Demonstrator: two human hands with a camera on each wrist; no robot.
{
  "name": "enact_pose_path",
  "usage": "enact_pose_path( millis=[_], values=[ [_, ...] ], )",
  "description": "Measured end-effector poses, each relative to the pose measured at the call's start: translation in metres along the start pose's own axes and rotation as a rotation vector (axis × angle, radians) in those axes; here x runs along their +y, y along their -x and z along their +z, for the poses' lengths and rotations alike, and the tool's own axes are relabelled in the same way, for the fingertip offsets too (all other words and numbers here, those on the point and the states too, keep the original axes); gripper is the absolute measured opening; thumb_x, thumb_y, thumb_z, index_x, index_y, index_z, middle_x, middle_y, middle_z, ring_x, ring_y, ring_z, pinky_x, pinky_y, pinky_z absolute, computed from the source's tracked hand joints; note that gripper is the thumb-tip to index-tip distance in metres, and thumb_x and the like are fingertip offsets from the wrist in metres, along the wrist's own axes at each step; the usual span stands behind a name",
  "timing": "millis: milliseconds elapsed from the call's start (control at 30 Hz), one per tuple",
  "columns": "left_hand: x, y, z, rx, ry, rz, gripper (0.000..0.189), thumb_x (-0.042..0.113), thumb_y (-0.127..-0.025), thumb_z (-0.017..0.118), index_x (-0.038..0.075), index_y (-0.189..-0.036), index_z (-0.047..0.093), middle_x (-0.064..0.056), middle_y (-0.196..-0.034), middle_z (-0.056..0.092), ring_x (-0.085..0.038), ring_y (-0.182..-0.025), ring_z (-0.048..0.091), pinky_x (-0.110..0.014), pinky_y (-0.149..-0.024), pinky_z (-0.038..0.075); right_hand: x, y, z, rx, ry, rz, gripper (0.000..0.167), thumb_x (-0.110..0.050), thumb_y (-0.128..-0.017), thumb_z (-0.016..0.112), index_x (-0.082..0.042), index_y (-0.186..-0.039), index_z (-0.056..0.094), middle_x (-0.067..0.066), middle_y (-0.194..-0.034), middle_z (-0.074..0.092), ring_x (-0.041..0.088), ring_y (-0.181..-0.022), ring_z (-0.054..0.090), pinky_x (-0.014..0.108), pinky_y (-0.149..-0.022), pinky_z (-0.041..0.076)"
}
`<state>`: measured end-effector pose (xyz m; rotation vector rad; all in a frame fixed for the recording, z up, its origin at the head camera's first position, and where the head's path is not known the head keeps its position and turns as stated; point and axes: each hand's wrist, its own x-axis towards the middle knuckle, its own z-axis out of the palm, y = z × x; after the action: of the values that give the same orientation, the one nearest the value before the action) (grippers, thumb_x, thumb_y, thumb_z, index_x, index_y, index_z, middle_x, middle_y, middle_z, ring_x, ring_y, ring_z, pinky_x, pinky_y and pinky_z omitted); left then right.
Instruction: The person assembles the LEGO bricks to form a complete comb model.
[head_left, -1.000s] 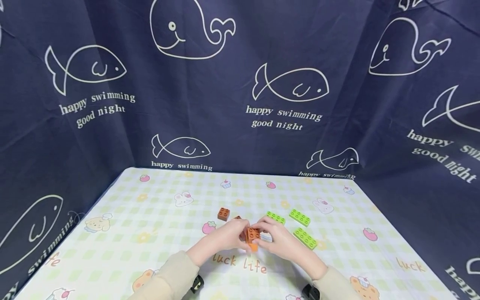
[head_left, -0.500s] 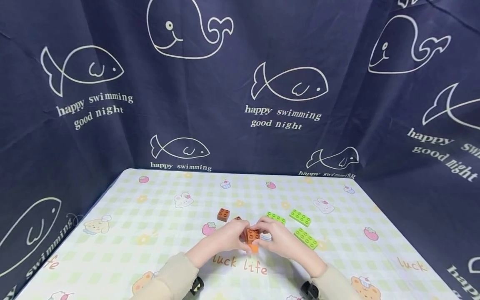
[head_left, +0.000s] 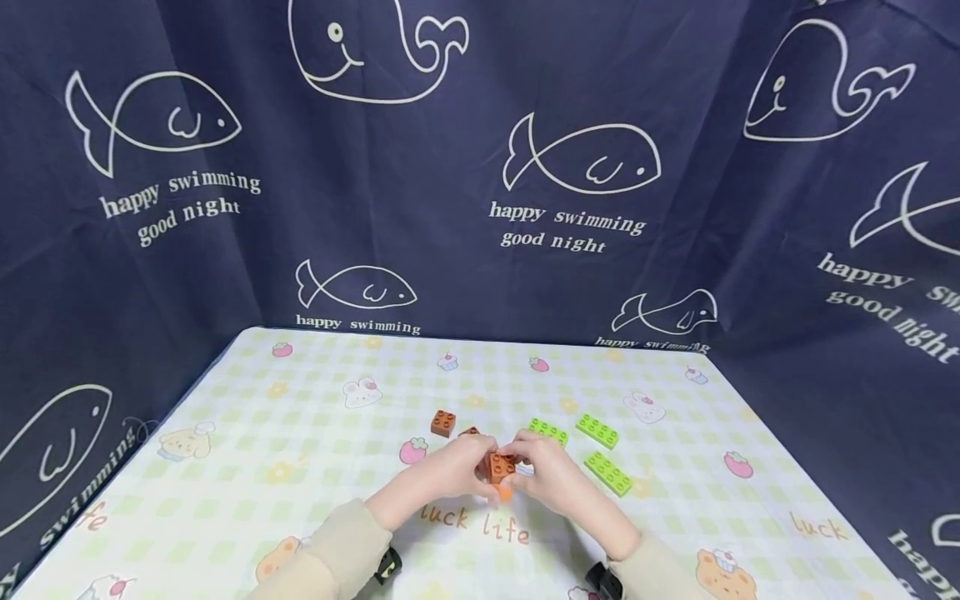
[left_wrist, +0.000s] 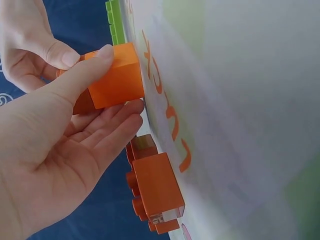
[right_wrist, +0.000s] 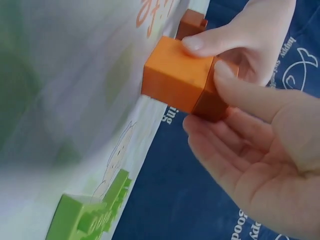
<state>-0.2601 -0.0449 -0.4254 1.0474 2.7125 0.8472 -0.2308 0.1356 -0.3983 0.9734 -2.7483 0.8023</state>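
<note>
A reddish-brown brick (head_left: 501, 468) sits on top of a taller orange block (left_wrist: 117, 77), their faces lined up. The orange block stands on the tablecloth. My left hand (head_left: 463, 468) grips the orange block from its left, thumb on the near face and fingers behind. From the other side my right hand (head_left: 549, 477) pinches the brown brick (right_wrist: 216, 102), its thumb on the near face. Fingers hide parts of both pieces. Beyond my left hand lie two more reddish-brown bricks, one brick (head_left: 442, 422) in full view and another brick (head_left: 469, 432) partly covered by the hand.
Beyond and right of my right hand lie three green bricks: one brick (head_left: 548, 432) near the fingers, a second brick (head_left: 597, 430) further back and a third brick (head_left: 607, 472) closer. A patterned cloth (head_left: 300, 517) covers the table. Dark blue curtains (head_left: 450, 208) surround it.
The head view has shifted slightly. Both hands keep their hold on the stacked orange and brown pieces, with no clear movement between them.
</note>
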Motion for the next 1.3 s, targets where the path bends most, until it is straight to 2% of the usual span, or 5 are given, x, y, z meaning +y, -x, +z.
enact_pose_path(
  millis=[467,733,967,1100,1300],
  values=[
    [0.003,-0.003,-0.002,-0.031,-0.028,0.009,0.039,0.032,-0.078,0.075,0.011,-0.106,0.057,0.011,-0.081,0.051,-0.001,-0.067,0.045,-0.014,-0.057,0.041,-0.003,0.002,0.001,0.057,0.053,0.056,0.032,-0.007,-0.07,0.078,-0.001,-0.1,0.07,-0.002,-0.082,0.058,0.014,-0.077,0.059,0.023,-0.07,0.053],
    [0.008,-0.005,-0.003,-0.007,-0.032,0.041,0.028,0.025,-0.08,0.075,0.009,-0.095,0.057,0.008,-0.078,0.051,-0.001,-0.067,0.046,-0.013,-0.06,0.043,0.008,0.004,-0.003,0.022,-0.067,0.1,0.036,-0.011,-0.072,0.077,-0.003,-0.106,0.067,-0.001,-0.089,0.062,0.016,-0.082,0.063,0.03,-0.076,0.055],
    [0.006,-0.002,-0.005,0.005,0.008,0.04,0.028,0.021,-0.078,0.077,0.008,-0.092,0.056,0.007,-0.078,0.053,-0.004,-0.069,0.05,-0.012,-0.062,0.044,0.012,0.004,-0.001,0.006,-0.149,0.069,0.036,-0.01,-0.076,0.075,-0.003,-0.108,0.061,0.006,-0.101,0.065,0.02,-0.087,0.064,0.031,-0.079,0.055],
    [0.006,-0.001,-0.005,0.009,0.031,0.039,0.027,0.02,-0.077,0.077,0.008,-0.09,0.056,0.007,-0.078,0.053,-0.006,-0.069,0.052,-0.012,-0.062,0.044,0.012,0.004,-0.002,-0.004,-0.133,0.048,0.033,-0.011,-0.076,0.075,-0.004,-0.106,0.062,0.003,-0.099,0.065,0.017,-0.087,0.063,0.031,-0.08,0.055],
    [0.006,0.002,-0.003,0.003,0.03,0.007,0.029,0.024,-0.076,0.078,0.01,-0.091,0.057,0.009,-0.076,0.053,-0.001,-0.065,0.048,-0.013,-0.06,0.044,0.015,0.007,-0.008,-0.071,-0.116,-0.011,0.045,-0.013,-0.078,0.073,0.001,-0.118,0.059,0.005,-0.103,0.064,0.02,-0.091,0.063,0.032,-0.083,0.054]
  ],
)
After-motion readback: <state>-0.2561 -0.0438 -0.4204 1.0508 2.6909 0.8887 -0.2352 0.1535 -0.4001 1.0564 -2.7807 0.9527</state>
